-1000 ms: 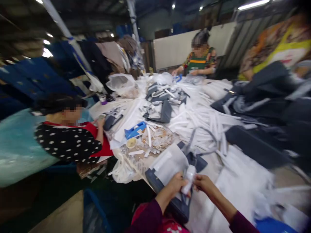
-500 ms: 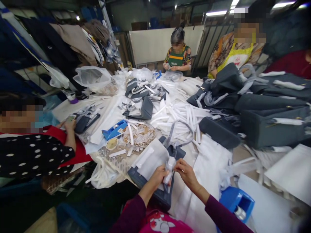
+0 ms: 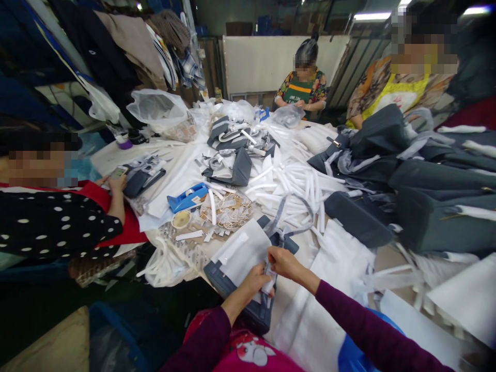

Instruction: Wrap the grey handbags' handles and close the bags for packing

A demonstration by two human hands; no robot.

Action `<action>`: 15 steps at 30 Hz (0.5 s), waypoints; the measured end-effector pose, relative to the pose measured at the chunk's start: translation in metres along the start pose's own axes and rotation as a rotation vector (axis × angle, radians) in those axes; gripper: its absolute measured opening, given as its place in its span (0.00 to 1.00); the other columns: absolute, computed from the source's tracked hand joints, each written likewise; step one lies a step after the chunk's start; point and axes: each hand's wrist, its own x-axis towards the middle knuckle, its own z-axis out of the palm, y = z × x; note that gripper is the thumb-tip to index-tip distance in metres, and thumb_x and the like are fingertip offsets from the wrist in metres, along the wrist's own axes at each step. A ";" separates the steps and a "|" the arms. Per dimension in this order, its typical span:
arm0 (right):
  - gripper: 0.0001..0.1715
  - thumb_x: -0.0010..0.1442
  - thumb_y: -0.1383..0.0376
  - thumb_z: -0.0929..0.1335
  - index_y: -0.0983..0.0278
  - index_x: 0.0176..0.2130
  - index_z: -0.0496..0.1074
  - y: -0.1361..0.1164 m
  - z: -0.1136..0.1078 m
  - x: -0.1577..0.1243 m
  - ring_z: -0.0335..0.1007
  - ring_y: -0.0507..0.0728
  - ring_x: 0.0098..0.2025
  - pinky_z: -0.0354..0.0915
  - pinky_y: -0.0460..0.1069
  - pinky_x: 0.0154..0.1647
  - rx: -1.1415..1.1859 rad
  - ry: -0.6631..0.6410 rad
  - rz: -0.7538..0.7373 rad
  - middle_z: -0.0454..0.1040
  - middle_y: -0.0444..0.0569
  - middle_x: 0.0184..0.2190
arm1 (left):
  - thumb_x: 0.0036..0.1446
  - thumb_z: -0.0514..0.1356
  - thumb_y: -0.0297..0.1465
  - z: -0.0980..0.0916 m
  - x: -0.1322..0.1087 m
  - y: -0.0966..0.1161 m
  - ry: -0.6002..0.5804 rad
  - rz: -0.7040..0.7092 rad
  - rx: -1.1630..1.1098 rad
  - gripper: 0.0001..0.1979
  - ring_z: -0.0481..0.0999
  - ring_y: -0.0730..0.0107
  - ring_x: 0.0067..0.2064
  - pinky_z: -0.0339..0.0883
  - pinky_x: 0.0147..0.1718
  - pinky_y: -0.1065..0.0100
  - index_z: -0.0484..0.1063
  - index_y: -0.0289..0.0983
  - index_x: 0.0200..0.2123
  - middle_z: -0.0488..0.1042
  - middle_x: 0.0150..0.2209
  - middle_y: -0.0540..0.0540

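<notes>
Right at the near edge of the table [image 3: 382,258], a grey bag [image 3: 217,275] lies flat under a white sheet [image 3: 242,248]. Both hands meet on a small wrapped strap [image 3: 268,282] at its right end, the left hand [image 3: 254,281] pinching it low and the right hand [image 3: 284,261] closed on its top. It looks light and soft, the wrap thin and apt to slip or crumple, so it is best gripped by the firmer strap inside, close to the bag.
</notes>
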 end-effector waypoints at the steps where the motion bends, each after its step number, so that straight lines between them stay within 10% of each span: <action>1: 0.12 0.41 0.77 0.67 0.64 0.29 0.68 -0.001 -0.002 0.002 0.63 0.51 0.30 0.51 0.44 0.28 -0.004 -0.017 0.013 0.70 0.44 0.28 | 0.47 0.62 0.39 0.000 0.000 -0.001 0.000 0.002 -0.003 0.20 0.69 0.70 0.16 0.62 0.16 0.71 0.66 0.35 0.41 0.69 0.18 0.54; 15: 0.16 0.51 0.74 0.66 0.61 0.40 0.73 -0.001 -0.017 0.024 0.65 0.49 0.24 0.52 0.43 0.25 0.026 -0.258 -0.177 0.71 0.41 0.24 | 0.44 0.64 0.37 -0.009 0.022 -0.021 0.141 -0.046 -0.070 0.12 0.68 0.70 0.14 0.58 0.13 0.71 0.68 0.37 0.29 0.68 0.16 0.53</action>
